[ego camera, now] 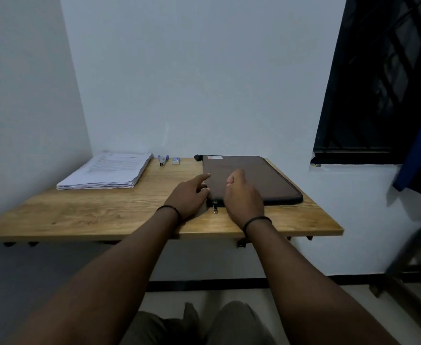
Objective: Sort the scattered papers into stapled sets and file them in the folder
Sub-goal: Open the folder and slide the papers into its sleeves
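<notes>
Wooden table [105, 215] spans the middle of the frame, wall-mounted, pale wall behind, dark barred window [378, 78] at upper right

Brown zippered folder [261, 175] lies flat on the table, right of centre, its near left corner at the person's hands; a metal zipper pull [215, 206] hangs at that corner over the table top

Stack of papers [110, 173] sits at the table's left rear, squared up, well apart from the folder

Left hand [188, 197] rests at the folder's left edge near the corner, index finger stretched out toward the folder top, other fingers curled against the edge; whether its grip has hold of the folder cannot be told

Right hand [241, 195] lies on top of the folder, fingers loosely curled, thumb raised, grip released, nothing held

Dark band on each wrist

Small blue stapler [163, 160] stands at the table's rear centre, between papers and folder

Small staple box [176, 160] just beside it to the right
</notes>
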